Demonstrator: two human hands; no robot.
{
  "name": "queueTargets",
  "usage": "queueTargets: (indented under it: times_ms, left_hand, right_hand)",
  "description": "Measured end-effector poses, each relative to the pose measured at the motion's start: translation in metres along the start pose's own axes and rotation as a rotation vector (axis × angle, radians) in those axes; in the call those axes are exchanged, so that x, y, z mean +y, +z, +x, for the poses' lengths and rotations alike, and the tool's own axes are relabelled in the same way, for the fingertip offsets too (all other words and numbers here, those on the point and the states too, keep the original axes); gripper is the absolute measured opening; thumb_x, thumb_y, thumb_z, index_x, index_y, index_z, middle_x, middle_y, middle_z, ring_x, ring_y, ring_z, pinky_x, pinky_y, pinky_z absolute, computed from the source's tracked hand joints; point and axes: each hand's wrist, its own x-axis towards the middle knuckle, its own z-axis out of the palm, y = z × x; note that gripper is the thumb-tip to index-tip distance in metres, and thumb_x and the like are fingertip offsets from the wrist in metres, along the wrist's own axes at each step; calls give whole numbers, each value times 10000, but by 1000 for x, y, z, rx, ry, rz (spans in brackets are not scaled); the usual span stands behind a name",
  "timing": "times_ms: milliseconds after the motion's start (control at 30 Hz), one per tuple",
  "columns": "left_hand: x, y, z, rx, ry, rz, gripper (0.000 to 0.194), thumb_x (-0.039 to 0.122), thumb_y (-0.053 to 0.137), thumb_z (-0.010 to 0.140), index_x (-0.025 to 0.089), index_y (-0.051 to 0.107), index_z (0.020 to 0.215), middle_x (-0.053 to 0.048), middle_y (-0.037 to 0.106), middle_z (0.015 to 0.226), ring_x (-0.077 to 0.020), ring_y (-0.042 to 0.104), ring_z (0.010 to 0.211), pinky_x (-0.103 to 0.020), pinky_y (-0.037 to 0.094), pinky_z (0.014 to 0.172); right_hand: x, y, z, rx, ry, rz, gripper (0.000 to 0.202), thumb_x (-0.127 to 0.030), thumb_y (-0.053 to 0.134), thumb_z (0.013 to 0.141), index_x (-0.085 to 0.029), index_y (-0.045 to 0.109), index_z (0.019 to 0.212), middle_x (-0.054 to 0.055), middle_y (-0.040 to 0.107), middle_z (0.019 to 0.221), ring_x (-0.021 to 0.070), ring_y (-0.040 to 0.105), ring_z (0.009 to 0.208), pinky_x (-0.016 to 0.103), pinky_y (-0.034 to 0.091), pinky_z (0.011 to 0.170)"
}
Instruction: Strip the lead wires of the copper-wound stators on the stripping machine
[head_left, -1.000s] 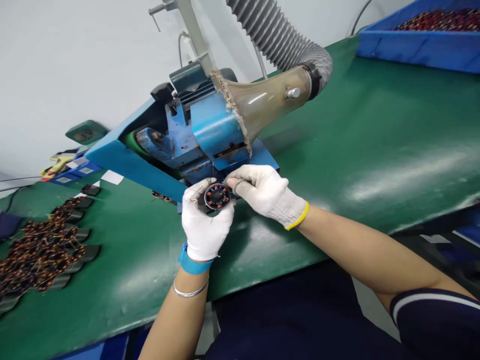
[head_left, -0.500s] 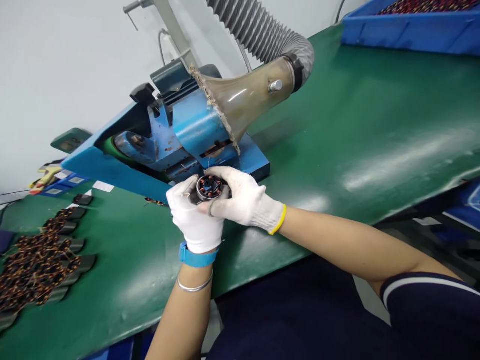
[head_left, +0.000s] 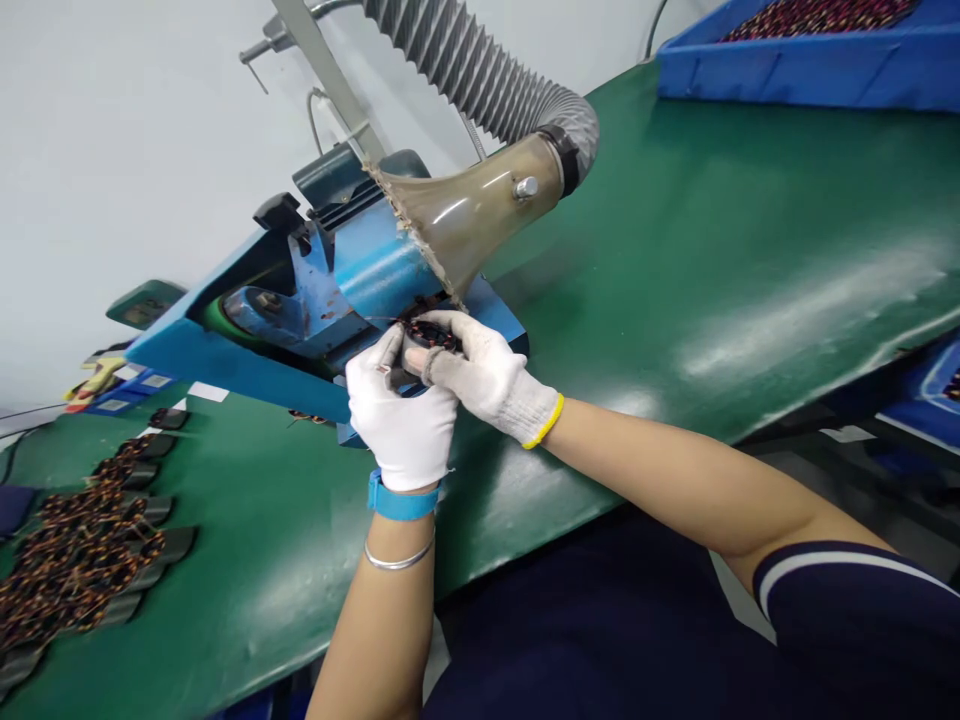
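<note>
Both gloved hands grip one round motor stator (head_left: 431, 338), dark with copper windings. My left hand (head_left: 401, 405) is closed on its left and lower side. Around its right side wraps my right hand (head_left: 484, 370), its thumb across the near edge. The stator is at the front opening of a blue belt machine (head_left: 382, 265), just under the machine's guard. A thin wire shows at the stator's left. Whether the stator touches the machine's inner part cannot be made out. A translucent suction funnel (head_left: 480, 205) sits above and behind.
Many similar stators (head_left: 82, 550) lie at the left of the green table (head_left: 750, 250). A grey ribbed hose (head_left: 480, 75) runs up from the funnel. At the back right stands a blue bin (head_left: 802, 75) of small parts. Small blue boxes (head_left: 124, 390) are at the far left.
Both hands have moved the stator up to the machine's opening and tilted it, so its face shows less. The camera view has shifted slightly.
</note>
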Motion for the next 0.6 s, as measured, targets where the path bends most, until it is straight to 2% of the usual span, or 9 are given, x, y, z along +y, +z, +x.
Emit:
queueTargets:
  times_ms: [100, 200, 400, 600]
  left_hand:
    - [4, 0, 2, -11, 45, 41, 388, 157, 656, 742, 154, 635, 1130, -75, 663, 1098, -203, 662, 1065, -354, 543, 949]
    - [5, 0, 2, -2, 18, 42, 367, 185, 651, 758, 146, 634, 1123, -85, 669, 1095, -203, 673, 1044, -350, 554, 927]
    - [7, 0, 3, -4, -1, 63, 365, 187, 650, 751, 156, 630, 1114, -75, 663, 1093, -202, 671, 1042, -349, 551, 919]
    - [10, -1, 5, 0, -10, 63, 338, 209, 645, 760, 149, 637, 1093, -73, 674, 1072, -195, 673, 1037, -334, 547, 915]
  right_hand:
    - [3, 0, 1, 26, -38, 57, 462, -380, 717, 738, -153, 552, 1105, 71, 684, 1045, 195, 669, 959, 346, 563, 920]
    - [2, 1, 2, 11, -6, 26, 475, -395, 737, 714, -157, 558, 1084, 71, 689, 1035, 208, 670, 973, 363, 562, 928]
    - [1, 1, 2, 21, -12, 39, 471, -391, 746, 697, -172, 569, 1075, 51, 689, 1017, 201, 673, 972, 372, 553, 953]
    - [-2, 4, 2, 35, 48, 56, 396, -349, 719, 712, -179, 565, 1035, 38, 692, 963, 184, 678, 903, 350, 579, 883]
